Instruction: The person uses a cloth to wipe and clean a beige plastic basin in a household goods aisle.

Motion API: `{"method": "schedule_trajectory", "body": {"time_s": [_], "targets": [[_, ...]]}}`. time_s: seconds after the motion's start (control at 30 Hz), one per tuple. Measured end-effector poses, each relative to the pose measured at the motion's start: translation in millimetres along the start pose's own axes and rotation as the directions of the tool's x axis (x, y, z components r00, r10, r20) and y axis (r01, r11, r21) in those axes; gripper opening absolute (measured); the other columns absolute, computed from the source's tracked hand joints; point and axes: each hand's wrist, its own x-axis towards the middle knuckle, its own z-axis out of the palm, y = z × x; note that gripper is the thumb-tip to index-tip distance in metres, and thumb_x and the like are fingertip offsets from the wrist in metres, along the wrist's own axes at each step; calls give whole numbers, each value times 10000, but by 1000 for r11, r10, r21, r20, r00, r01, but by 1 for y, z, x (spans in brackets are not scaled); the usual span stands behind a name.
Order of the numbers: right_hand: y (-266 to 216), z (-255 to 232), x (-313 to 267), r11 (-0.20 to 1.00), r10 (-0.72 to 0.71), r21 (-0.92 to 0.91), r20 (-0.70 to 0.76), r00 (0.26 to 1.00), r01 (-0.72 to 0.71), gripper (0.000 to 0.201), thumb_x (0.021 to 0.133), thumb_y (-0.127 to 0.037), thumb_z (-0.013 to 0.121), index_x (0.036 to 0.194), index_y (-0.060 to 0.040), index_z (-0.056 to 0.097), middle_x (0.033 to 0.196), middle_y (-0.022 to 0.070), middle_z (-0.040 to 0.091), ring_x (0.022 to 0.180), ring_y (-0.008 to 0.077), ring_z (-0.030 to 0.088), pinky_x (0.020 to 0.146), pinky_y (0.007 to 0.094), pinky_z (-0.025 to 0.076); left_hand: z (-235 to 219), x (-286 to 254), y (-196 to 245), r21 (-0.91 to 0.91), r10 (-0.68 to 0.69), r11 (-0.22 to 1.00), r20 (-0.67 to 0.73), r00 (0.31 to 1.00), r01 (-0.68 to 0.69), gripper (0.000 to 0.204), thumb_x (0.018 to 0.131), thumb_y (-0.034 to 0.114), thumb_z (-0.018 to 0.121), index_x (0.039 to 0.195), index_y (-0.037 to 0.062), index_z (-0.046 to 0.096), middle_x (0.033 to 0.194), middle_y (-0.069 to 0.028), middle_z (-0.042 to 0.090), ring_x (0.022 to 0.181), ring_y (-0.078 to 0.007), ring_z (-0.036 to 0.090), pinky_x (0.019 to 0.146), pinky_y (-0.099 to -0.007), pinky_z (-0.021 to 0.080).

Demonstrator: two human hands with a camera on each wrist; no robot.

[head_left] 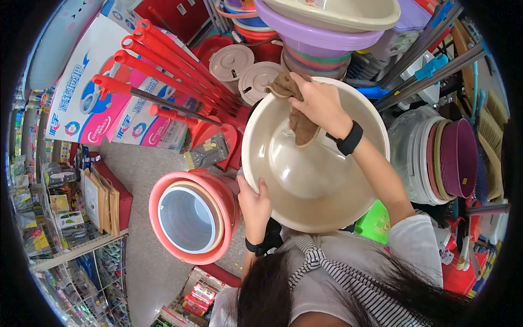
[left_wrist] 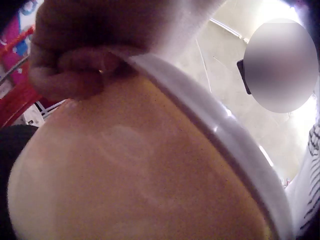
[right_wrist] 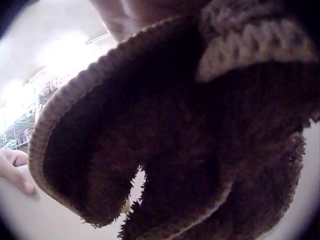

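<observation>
A large cream basin (head_left: pixel 305 185) is held tilted in front of the body, its inside facing up. The left hand (head_left: pixel 255 210) grips its rim at the lower left, thumb inside. In the left wrist view the curled fingers of the left hand (left_wrist: pixel 75 70) hold the rim, above the basin's outer wall (left_wrist: pixel 125 165). The right hand (head_left: pixel 324 106) pinches a brown cloth (head_left: pixel 304 128) at the basin's upper edge, and the cloth hangs over the inside. The cloth (right_wrist: pixel 125 115) with its ribbed border fills most of the right wrist view, where the left hand's fingers (right_wrist: pixel 17 172) show on the rim.
Red-handled tools (head_left: pixel 163 65) and printed boxes (head_left: pixel 81 82) stand at upper left. Nested pink and blue baskets (head_left: pixel 188 218) are on the floor at left. Stacked purple basins (head_left: pixel 327 41) are behind, more tubs (head_left: pixel 457 158) and grey poles (head_left: pixel 430 71) at right.
</observation>
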Motion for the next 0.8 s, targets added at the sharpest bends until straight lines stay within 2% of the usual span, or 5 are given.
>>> {"method": "schedule_trajectory", "body": {"time_s": [0.33,0.4,0.57,0.67,0.8], "targets": [[0,1,-1,991,-56,130,96,994,43,563,814,-266,697,1315,-104,495,751,204,649,714,368,655,619,459,505,-19,-2,-13,80,-55,996,138,989,44,312,1016,249,496,1116,-45,481,1006,-250,671,911,-300,681,798,-390,504],[-4,8,0,990,-64,128,71,995,54,553,802,-254,704,1314,-150,521,776,187,656,726,366,653,629,454,506,-29,6,-12,29,97,994,241,966,-107,328,1039,278,454,1136,-34,482,984,-214,681,890,-275,673,799,-390,506],[-28,21,8,856,-473,271,68,879,440,611,744,-254,713,1322,-204,524,816,150,653,722,325,651,634,429,509,-48,25,-3,-26,86,996,347,934,-82,278,1023,230,497,1170,-6,496,881,-106,623,844,-159,606,749,-304,477],[-56,26,-2,744,-665,319,269,697,586,641,723,-279,714,1326,-216,505,785,137,640,661,303,644,574,415,497,-45,31,4,-16,138,990,322,937,-140,293,996,189,545,1211,-4,497,963,-113,648,894,-171,616,792,-313,486],[-71,35,-22,779,-622,286,239,746,558,516,774,-237,683,1266,-217,529,661,68,630,610,251,662,520,368,482,-24,27,-5,-30,174,985,123,977,-172,420,935,72,598,1327,-4,466,1150,-139,649,1002,-196,615,910,-317,470]]}}
